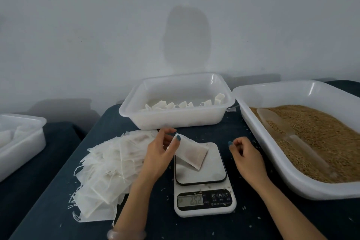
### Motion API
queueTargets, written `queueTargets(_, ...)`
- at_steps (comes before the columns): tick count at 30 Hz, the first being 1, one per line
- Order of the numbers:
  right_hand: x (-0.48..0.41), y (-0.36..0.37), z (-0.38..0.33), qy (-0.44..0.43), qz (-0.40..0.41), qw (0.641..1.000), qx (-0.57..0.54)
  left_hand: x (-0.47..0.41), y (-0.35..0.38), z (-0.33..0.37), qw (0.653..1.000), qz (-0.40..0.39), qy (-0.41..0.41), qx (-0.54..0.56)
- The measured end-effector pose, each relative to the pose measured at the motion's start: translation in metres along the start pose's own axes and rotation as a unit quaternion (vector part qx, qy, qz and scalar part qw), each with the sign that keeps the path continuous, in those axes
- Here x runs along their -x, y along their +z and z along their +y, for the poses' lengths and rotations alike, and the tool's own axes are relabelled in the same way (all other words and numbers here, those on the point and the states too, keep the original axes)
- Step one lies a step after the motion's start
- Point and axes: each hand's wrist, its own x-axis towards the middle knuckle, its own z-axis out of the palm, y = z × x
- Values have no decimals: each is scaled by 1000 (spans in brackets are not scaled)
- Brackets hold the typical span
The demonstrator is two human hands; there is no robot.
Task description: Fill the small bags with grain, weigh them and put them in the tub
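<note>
My left hand (157,154) pinches the filled bag (191,155) at its upper end; right hand (246,159) loosely curled, holding nothing. Bag's long axis slants from the grip down-right onto the scale (202,177) platform. Tub (175,121) wall just beyond the grip; empty bags (109,171) crowd its left.

A: Colours at 12 and 3 o'clock?

B: Tub (175,121) at 12, milky white, plain. Tray (331,191) at 3, same white; grain (321,138) golden-brown, speckled.

A: Centre and 9 o'clock?

B: Scale (202,177) white, black band and black panel, grey-green display. Filled bag (191,152) white, tan showing through. Empty bags (109,161) at 9, white, unpatterned. Tablecloth (194,228) dark teal-blue. Fingernails (178,138) teal.
</note>
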Motion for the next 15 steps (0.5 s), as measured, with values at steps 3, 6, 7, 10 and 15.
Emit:
queueTargets(3, 0, 0, -1, 0, 1, 1000, -7, -1, 1, -3, 999, 4, -9, -40)
queueTargets(6, 0, 1, 0, -2, -2, 1000, 4, -1, 4, -1, 998, 6, 17, -58)
queueTargets(7, 0, 1, 0, -3, -3, 1000, 6, 0, 5, 1, 998, -2, 33, -50)
queueTargets(10, 0, 1, 0, -9, -2, 1000, 7, -2, 6, 12, 997, -29, 74, -6)
queueTargets(15, 0, 2, 0, -8, -4, 1000, 9, -28, 9, 38, 993, -26, 108, 30)
